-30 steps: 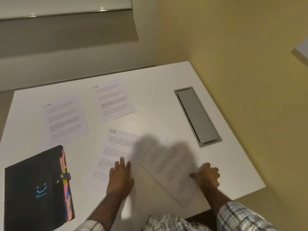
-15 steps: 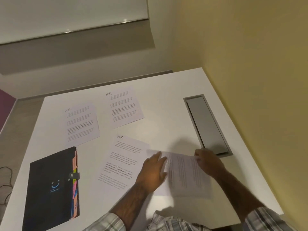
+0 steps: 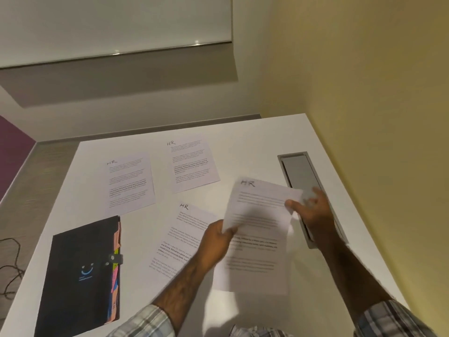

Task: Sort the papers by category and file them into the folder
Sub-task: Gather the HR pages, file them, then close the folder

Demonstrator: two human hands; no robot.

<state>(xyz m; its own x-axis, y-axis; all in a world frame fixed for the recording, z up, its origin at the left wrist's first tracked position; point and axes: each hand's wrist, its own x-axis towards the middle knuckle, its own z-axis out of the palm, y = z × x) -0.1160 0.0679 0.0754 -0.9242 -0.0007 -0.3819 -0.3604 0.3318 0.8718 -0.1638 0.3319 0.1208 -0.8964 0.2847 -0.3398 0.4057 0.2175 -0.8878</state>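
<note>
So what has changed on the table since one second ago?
The left hand left the near HR sheet; with the right hand it took the rightmost HR sheet and lifted it off the table. The black folder, far-left HR sheet and far-right HR sheet stayed.

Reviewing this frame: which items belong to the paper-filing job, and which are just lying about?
Job: held HR sheet, pinched by left hand and right hand; far-left HR sheet; far-middle HR sheet; near HR sheet; black folder.
Lying about: grey hatch set in the table; cords on the floor, left.
</note>
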